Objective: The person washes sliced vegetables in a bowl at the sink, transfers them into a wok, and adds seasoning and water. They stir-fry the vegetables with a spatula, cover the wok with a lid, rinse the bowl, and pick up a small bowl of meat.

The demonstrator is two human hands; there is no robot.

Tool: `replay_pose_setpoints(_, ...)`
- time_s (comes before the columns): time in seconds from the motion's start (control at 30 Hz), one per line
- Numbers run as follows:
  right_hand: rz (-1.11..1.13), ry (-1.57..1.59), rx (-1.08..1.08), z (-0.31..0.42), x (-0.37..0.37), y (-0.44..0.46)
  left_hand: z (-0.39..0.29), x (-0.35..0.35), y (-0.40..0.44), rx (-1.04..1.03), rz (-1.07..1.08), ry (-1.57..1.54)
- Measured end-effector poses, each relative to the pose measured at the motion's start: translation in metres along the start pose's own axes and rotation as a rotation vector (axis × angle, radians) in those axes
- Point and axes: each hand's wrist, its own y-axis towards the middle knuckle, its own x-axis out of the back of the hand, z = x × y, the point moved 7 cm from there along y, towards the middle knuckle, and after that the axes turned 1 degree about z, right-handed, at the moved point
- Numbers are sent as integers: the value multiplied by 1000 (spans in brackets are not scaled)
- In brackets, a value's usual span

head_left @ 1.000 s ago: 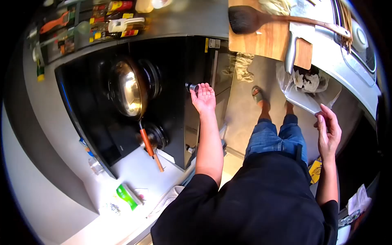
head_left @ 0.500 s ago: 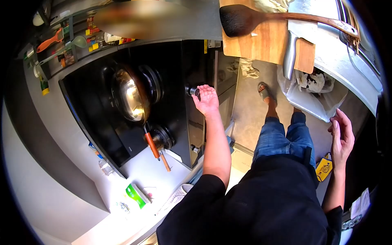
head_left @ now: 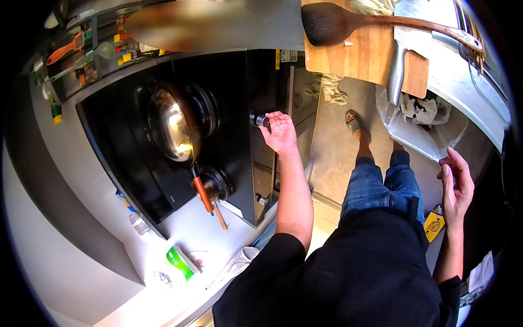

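Note:
My left hand (head_left: 281, 134) is at the front of the black stove (head_left: 231, 71). Its thumb and fingertips close about the side of a dark round stove knob (head_left: 261, 121), palm turned upward. Behind the knob, a shiny metal wok (head_left: 177, 125) with an orange-brown handle (head_left: 202, 192) rests tilted in view on the stove, next to a burner (head_left: 206, 111). My right hand (head_left: 459, 180) hangs in the air at the right with loosely bent fingers and holds nothing. A clear plastic bag (head_left: 400, 128) is just beyond its fingertips.
A wooden spatula (head_left: 332, 24) lies over a cutting board (head_left: 354, 60), with a knife handle (head_left: 396, 73) beside it. A second knob (head_left: 261, 199) sits lower on the stove front. Utensils hang at upper left, including an orange one (head_left: 64, 50). A green-and-white packet (head_left: 182, 263) lies on the white counter.
The view has shifted slightly. My left hand stays at the stove knob, its fingers almost unchanged. My right hand keeps the same bent pose.

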Motion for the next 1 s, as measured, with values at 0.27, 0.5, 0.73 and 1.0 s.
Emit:
replay_pose_setpoints(0.27, 20, -10, 25, 9, -8, -1, 4, -3, -1, 20, 43, -30)
replay_pose_setpoints(0.5, 21, 2, 50, 16, -9, -1, 4, -3, -3, 25, 18, -12)
replay_pose_setpoints(0.73, -12, -60, 226, 71, 11, -5, 36, 21, -35, 148, -265, 190)
replay_pose_setpoints(1.0, -319, -29, 227, 96, 83, -21, 96, -145, -35, 296, 102, 729)
